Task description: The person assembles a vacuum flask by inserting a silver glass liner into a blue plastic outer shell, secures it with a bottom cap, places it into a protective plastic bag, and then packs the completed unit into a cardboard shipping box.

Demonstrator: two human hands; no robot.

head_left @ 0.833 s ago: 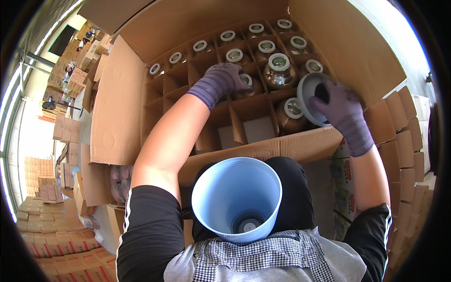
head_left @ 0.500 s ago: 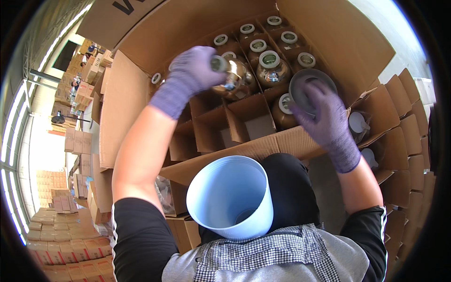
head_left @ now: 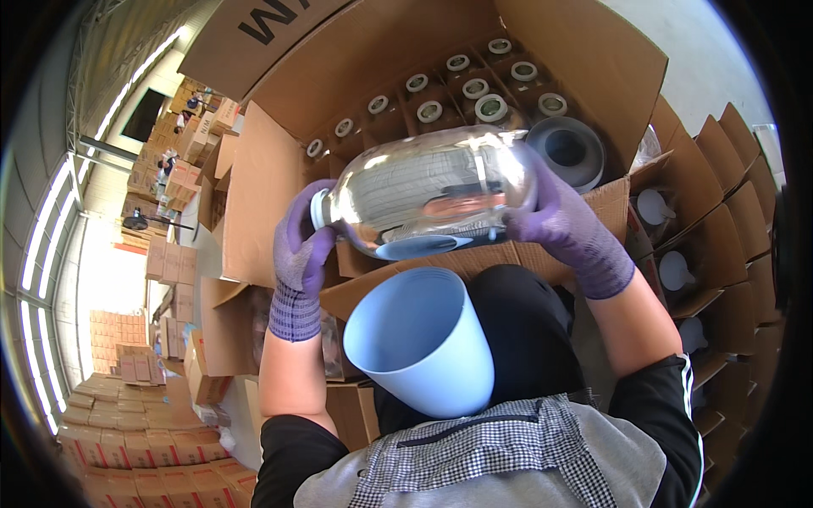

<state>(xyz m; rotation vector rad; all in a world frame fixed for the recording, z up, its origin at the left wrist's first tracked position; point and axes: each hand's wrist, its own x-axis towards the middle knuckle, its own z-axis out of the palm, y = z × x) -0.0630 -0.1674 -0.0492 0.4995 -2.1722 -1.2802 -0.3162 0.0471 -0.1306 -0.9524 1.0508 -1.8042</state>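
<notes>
At mid-frame, the left hand (head_left: 301, 241) and right hand (head_left: 566, 222) are gripping a silvery glass jar (head_left: 428, 190), fingers (head_left: 527, 226) curled. Its neck (head_left: 320, 209) is pointing left.

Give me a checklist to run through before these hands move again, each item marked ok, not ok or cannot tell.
1. Left hand gripping the neck of the silvery bottle: ok.
2. Right hand supporting the bottle's other end: ok.
3. Bottle upright: not ok; it lies nearly sideways between the hands.
4. Grey round piece out of both grips: ok; it rests at the near right corner of the open carton.
5. Inside bottom of the light blue bucket clear: cannot tell; the bottom is hidden from this view.
6. Bottle free of cracks: cannot tell; reflections cover much of its surface.
</notes>
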